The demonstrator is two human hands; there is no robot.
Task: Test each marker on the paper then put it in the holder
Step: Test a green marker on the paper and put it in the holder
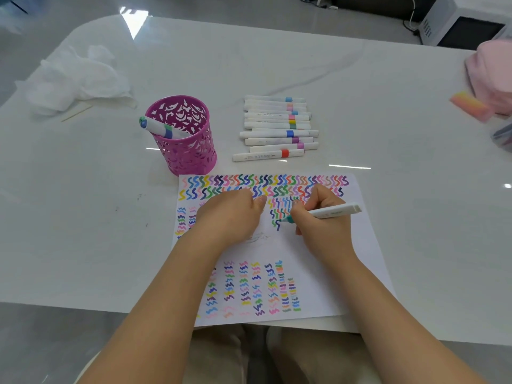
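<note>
Teal marker (336, 211) on the paper (332, 273).
My right grip (318, 218) curls tight round it, tip touching the sheet; left grip (235, 214) rests loose on the paper, holding nothing. Pink holder (188, 155) stands just beyond the paper.

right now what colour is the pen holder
Magenta pink, with a cut-out leaf-like pattern through its wall: pen holder. Shows best in the head view.

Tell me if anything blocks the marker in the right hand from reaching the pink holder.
Only the left hand, resting on the paper just left of the marker, lies near that route; lifting the marker should clear it. The holder stands past the paper's far left corner, its mouth mostly free beside the stored markers.
</note>
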